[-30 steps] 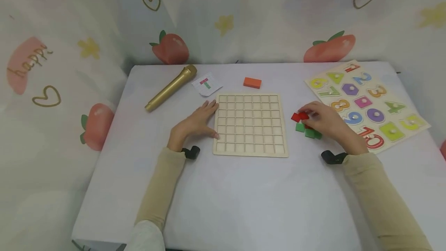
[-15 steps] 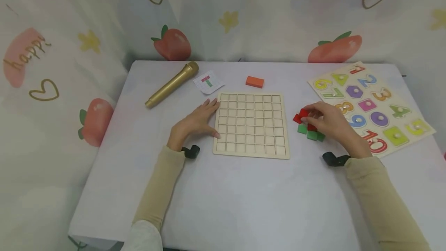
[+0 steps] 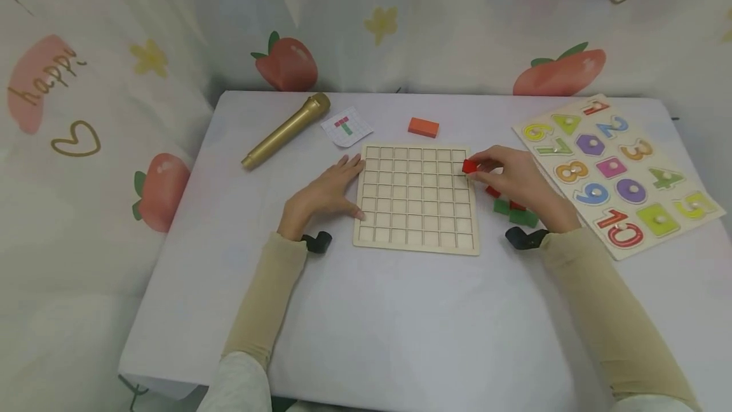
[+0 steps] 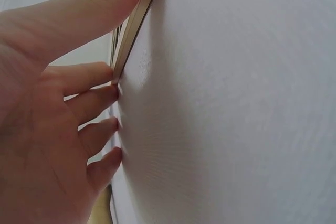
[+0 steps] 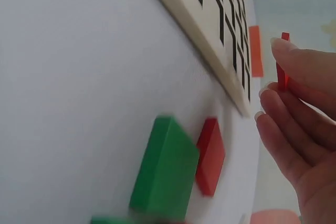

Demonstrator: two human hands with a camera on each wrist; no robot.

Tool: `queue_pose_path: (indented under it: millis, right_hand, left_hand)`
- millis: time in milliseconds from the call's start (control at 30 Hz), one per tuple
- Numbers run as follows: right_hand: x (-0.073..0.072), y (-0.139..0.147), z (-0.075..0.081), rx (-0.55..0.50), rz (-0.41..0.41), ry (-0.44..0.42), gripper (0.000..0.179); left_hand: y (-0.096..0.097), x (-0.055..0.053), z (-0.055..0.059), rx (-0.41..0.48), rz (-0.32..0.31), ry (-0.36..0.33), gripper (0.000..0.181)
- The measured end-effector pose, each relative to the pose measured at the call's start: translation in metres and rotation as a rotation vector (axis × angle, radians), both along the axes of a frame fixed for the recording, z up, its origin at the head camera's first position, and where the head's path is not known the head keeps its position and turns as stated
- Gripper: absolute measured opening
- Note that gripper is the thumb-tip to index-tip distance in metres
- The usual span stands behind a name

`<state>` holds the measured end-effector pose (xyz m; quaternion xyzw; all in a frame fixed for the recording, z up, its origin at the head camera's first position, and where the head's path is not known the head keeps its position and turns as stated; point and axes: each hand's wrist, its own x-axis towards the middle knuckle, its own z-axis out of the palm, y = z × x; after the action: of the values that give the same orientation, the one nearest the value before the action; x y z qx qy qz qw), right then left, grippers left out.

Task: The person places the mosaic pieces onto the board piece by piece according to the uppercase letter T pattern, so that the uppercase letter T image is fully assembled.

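Observation:
A pale wooden grid board [image 3: 416, 241] lies in the middle of the table. My left hand [image 3: 328, 192] rests at its left edge with fingers spread, the thumb on the rim; in the left wrist view the fingertips touch the table beside the board. Between thumb and fingers my right hand [image 3: 517, 177] pinches a small red square tile [image 3: 469, 166] over the board's upper right edge. The right wrist view shows that red tile [image 5: 283, 66] edge-on. Right of the board lie several loose tiles, among them a green tile [image 5: 167, 169] and a red tile [image 5: 211, 157].
A number puzzle board [image 3: 612, 167] lies at the right. Behind the grid board stand an orange block [image 3: 423, 127] and a paper card [image 3: 345, 126] with a red and green T pattern. A gold microphone [image 3: 286, 132] lies at the back left.
My right hand has lifted a red tile from the loose pile and carried it left to the grid board. The left hand stays at the board's left edge. The head view has shifted slightly.

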<state>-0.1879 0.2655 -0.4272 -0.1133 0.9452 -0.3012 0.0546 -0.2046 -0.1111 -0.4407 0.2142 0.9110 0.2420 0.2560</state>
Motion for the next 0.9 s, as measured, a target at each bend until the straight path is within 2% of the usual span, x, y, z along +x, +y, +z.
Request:
queue_pose_path:
  millis: [500, 800, 900]
  right_hand:
    - [-0.028, -0.046, -0.009, -0.093, 0.106, -0.006, 0.034]
    - [-0.041, -0.064, -0.011, -0.056, 0.164, -0.033, 0.036]
    - [-0.043, -0.071, -0.011, -0.039, 0.193, -0.005, 0.035]
  left_hand:
    - [-0.002, 0.001, -0.002, -0.003, -0.017, 0.004, 0.118]
    - [0.001, -0.002, -0.002, -0.006, -0.006, -0.003, 0.120]
    - [0.001, -0.002, -0.002, -0.011, -0.007, -0.002, 0.120]
